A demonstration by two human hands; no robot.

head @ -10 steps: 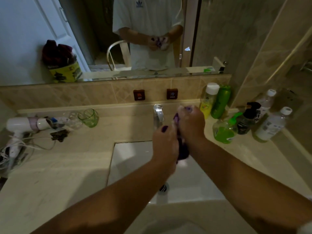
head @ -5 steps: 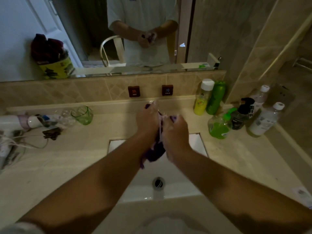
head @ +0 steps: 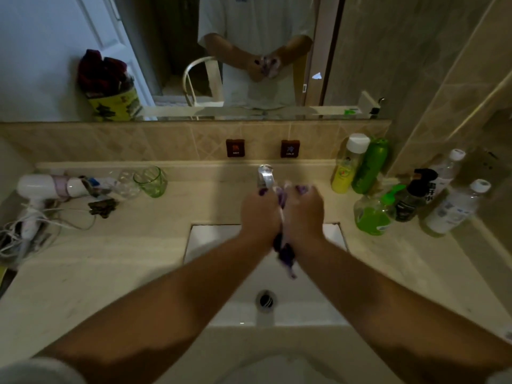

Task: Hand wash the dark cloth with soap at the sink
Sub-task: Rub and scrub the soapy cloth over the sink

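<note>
The dark purple cloth (head: pixel 285 252) is pressed between my two hands over the white sink (head: pixel 210 239). My left hand (head: pixel 259 214) and my right hand (head: pixel 304 212) are both closed on it, knuckles up, just in front of the chrome tap (head: pixel 265 176). A wet tail of cloth hangs down below my wrists toward the drain (head: pixel 266 299). Whitish suds show on the cloth between my fingers. Most of the cloth is hidden inside my fists.
Several bottles stand at the right: a yellow one (head: pixel 347 164), a green one (head: pixel 370 166), a green soap dispenser (head: pixel 372 217) and clear ones (head: pixel 454 209). At the left are a green glass (head: pixel 151 181), a hair dryer (head: pixel 41 187) and its cord. The mirror reflects my hands.
My hands have rubbed the cloth back and forth; they now sit level, side by side near the tap, and the cloth's tail hangs lower. The view has tilted down.
</note>
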